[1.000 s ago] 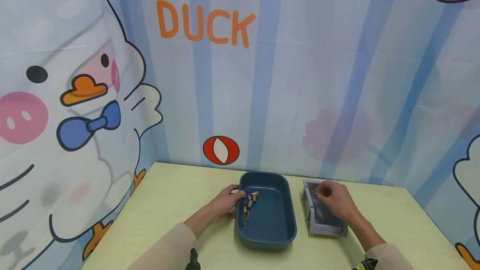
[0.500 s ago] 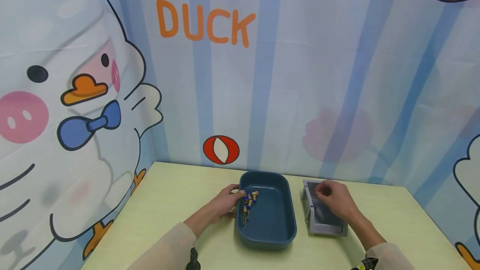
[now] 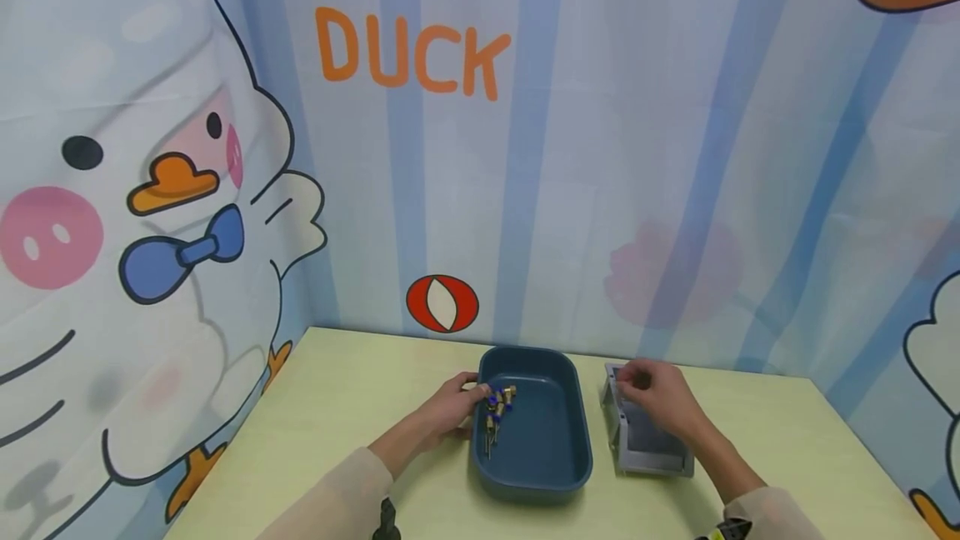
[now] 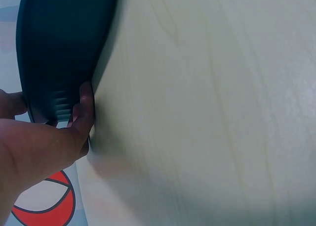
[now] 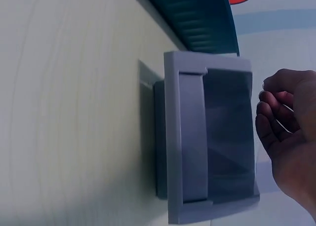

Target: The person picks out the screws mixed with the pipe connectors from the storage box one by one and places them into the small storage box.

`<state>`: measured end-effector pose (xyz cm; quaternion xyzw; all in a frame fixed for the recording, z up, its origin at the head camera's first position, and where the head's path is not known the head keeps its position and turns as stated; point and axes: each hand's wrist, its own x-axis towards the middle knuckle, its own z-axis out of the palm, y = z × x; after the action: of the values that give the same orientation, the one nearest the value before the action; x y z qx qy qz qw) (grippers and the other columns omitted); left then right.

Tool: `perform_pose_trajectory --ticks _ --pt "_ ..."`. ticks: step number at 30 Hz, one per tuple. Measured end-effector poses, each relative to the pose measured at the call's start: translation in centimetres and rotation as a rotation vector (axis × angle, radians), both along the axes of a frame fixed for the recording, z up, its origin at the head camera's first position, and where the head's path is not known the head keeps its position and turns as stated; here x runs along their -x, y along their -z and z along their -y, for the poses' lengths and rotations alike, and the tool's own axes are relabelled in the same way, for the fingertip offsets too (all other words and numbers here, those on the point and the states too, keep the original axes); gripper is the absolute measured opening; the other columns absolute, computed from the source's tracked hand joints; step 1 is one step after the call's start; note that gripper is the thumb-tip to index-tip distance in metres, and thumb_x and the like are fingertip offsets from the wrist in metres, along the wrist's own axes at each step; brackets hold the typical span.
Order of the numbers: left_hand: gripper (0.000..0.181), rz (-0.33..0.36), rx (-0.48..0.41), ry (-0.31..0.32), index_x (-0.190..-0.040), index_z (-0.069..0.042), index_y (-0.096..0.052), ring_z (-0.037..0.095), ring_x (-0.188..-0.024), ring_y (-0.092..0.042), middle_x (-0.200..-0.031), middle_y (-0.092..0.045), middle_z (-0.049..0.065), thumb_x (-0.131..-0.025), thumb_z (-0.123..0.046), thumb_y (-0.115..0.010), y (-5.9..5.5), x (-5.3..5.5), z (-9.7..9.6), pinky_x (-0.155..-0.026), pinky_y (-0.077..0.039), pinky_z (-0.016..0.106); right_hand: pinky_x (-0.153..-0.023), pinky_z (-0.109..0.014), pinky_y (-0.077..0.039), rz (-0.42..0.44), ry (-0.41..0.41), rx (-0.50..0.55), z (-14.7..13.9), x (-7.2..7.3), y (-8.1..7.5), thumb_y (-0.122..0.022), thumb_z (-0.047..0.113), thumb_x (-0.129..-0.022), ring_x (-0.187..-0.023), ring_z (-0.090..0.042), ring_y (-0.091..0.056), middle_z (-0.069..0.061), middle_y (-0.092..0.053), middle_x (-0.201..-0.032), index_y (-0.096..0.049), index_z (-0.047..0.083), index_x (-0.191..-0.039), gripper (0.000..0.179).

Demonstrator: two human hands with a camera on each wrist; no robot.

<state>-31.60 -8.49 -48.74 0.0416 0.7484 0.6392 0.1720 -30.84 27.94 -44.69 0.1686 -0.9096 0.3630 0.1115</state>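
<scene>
My left hand (image 3: 452, 403) grips the left rim of a dark blue plastic bin (image 3: 558, 473), thumb over the edge and fingers outside below. In the left wrist view, its fingers lie along the bin's wall (image 4: 64, 48). Beside the thumb, inside the bin, lie several small brass-coloured fittings (image 3: 497, 407) with blue ends and thin metal pins. Over the far end of a grey frame on legs (image 3: 656, 463) is my right hand (image 3: 663, 394), its fingers curled and thumb close to the index fingertip. Whether anything small is between them, I cannot tell.
Both the bin and the grey frame stand on a pale wood-grain table (image 3: 360, 373), a narrow gap between them. Behind the table hangs a printed curtain (image 3: 570, 148) with duck pictures and blue stripes. The frame shows a recessed grey panel (image 5: 229, 132) in the right wrist view.
My right hand has shifted slightly left and toward the far end of the grey frame in the last half second. The left hand and bin stay in place.
</scene>
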Motion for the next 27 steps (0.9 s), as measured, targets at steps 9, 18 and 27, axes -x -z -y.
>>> perform_pose_trajectory --ticks 9,18,27 --pt "0.056 0.013 0.009 -0.006 -0.158 -0.001 -0.04 0.037 -0.126 -0.061 -0.137 -0.062 0.02 -0.112 -0.03 -0.054 0.0 -0.2 0.0 -0.091 -0.06 0.053 -0.071 -0.031 -0.056 -0.014 -0.047 0.016 2.6 0.0 -0.1 -0.075 0.01 -0.099 -0.081 -0.012 -0.065 0.001 -0.072 -0.092 -0.076 0.005 -0.102 0.006" --pt "0.055 0.019 0.003 -0.002 -0.157 -0.002 -0.041 0.036 -0.125 -0.061 -0.136 -0.062 0.019 -0.112 -0.029 -0.054 0.0 -0.4 -0.2 -0.091 -0.06 0.053 -0.076 -0.032 -0.059 -0.027 -0.114 0.031 5.0 0.8 0.3 -0.076 0.004 -0.096 -0.081 -0.011 -0.067 0.001 -0.073 -0.091 -0.075 0.002 -0.103 0.007" --pt "0.057 0.003 -0.004 0.005 -0.159 0.0 -0.038 0.037 -0.127 -0.06 -0.138 -0.06 0.021 -0.112 -0.03 -0.053 0.0 0.0 0.0 -0.092 -0.06 0.053 -0.08 -0.034 -0.06 -0.029 -0.139 0.041 6.8 0.8 0.0 -0.075 0.005 -0.098 -0.084 -0.013 -0.068 -0.001 -0.073 -0.095 -0.075 0.004 -0.104 0.006"
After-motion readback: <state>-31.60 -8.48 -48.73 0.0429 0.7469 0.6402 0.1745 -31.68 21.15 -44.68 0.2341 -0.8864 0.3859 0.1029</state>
